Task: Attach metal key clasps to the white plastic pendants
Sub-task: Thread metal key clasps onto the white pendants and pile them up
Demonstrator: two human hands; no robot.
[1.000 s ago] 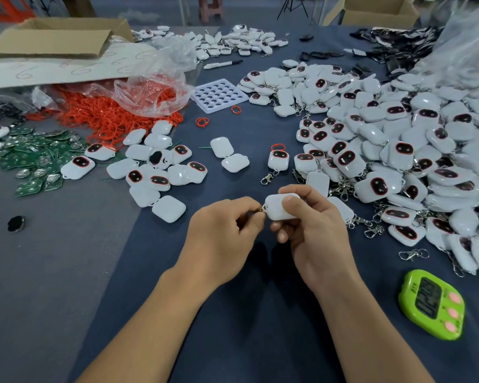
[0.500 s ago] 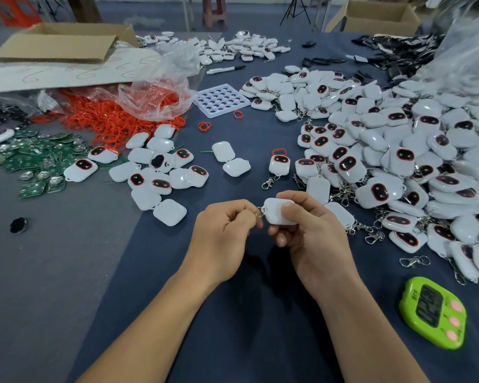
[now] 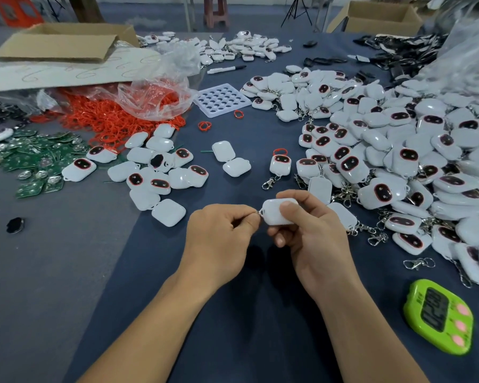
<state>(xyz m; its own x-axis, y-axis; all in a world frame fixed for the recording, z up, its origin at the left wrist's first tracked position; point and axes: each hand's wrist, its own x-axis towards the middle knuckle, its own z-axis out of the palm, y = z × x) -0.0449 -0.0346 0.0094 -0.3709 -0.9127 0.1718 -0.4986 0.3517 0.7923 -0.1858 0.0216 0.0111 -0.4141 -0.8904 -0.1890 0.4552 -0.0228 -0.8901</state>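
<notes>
My right hand (image 3: 310,239) grips a white plastic pendant (image 3: 274,214) between thumb and fingers, its back side up, above the dark blue cloth. My left hand (image 3: 219,239) pinches a small metal key clasp (image 3: 258,213) at the pendant's left corner; most of the clasp is hidden in my fingers. A big heap of pendants with clasps (image 3: 385,161) fills the right side. A smaller group of pendants without clasps (image 3: 155,172) lies to the left. A loose clasp (image 3: 418,263) lies near the heap's front edge.
A green timer (image 3: 438,316) sits at the front right. Red rubber rings (image 3: 108,120) spill from a plastic bag, beside green circuit boards (image 3: 31,161). A white perforated tray (image 3: 221,99), a marker (image 3: 227,69) and cardboard boxes (image 3: 58,45) lie further back.
Both hands stay together on the pendant and clasp with only slight finger shifts. The view tilted a little, so everything sits lower in the frame.
</notes>
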